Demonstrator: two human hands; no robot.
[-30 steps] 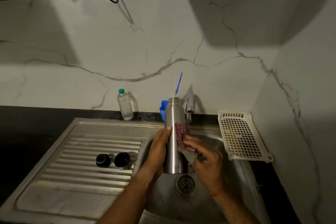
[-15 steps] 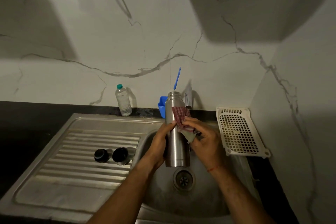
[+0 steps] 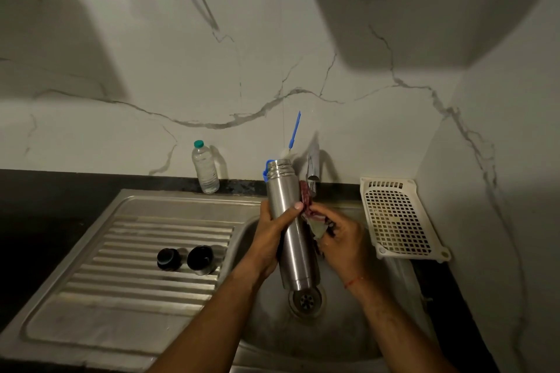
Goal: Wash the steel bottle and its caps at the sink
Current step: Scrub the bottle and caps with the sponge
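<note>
The uncapped steel bottle (image 3: 291,221) stands nearly upright over the sink basin (image 3: 272,327), its base just above the drain (image 3: 306,300). My left hand (image 3: 272,239) grips the bottle's middle from the left, thumb across its front. My right hand (image 3: 342,239) holds a red checked scrub cloth (image 3: 309,209) against the bottle's right side. Two dark caps, a smaller one (image 3: 167,258) and a larger one (image 3: 202,258), sit side by side on the ribbed drainboard (image 3: 127,257).
A steel tap (image 3: 313,172) stands behind the bottle. A blue holder with a blue-handled brush (image 3: 294,130) is partly hidden behind the bottle's neck. A small plastic water bottle (image 3: 205,166) stands by the wall. A white perforated tray (image 3: 397,221) lies right of the basin.
My right hand slid the cloth up the bottle's side, from near the middle toward the shoulder. The bottle stayed in my left hand's grip, tilting slightly.
</note>
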